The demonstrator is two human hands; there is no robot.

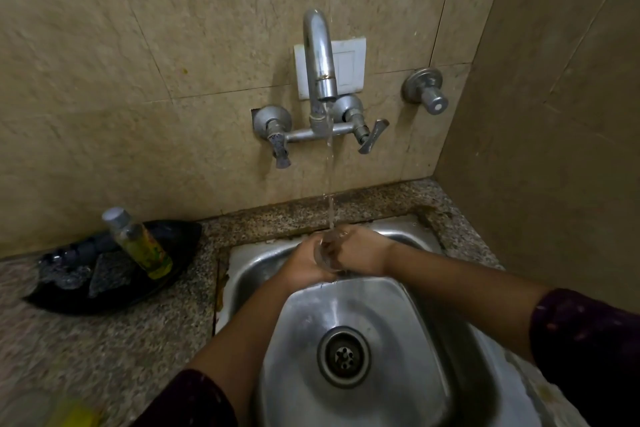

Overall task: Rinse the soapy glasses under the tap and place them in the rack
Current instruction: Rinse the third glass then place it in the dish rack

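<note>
A clear drinking glass is held upright over the back of the steel sink, right under the stream from the wall tap. Water runs into the glass. My left hand wraps its left side. My right hand grips its right side, fingers around or in the rim; the exact hold is hard to tell. No rack is in view.
A black tray on the granite counter at the left holds a yellow-green soap bottle and a scrubber. A separate valve juts from the wall at the right. The side wall stands close on the right. A yellow object lies blurred at the bottom left.
</note>
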